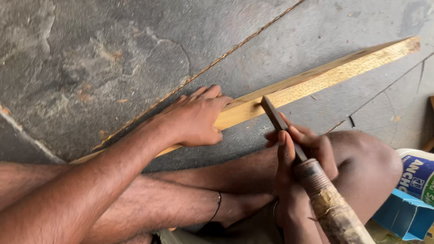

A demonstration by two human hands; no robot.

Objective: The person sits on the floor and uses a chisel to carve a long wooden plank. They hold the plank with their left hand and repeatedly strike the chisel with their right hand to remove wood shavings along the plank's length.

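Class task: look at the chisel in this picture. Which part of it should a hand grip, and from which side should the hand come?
Grip the chisel by its thick, rounded wooden handle, coming from the near side, away from the blade. The dark flat blade points away, its tip on the wooden strip. The right hand already holds it at the metal collar, while the left hand presses the strip down.

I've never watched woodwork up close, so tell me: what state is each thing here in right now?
Wooden strip: lying flat on the stone floor, pinned down.
Left hand: pressed palm-down on the strip.
Chisel: tilted, blade tip resting on the strip's edge.
Right hand: fingers closed around the chisel near its wooden handle.
White container: at the right edge, partly out of view; open or closed cannot be told.
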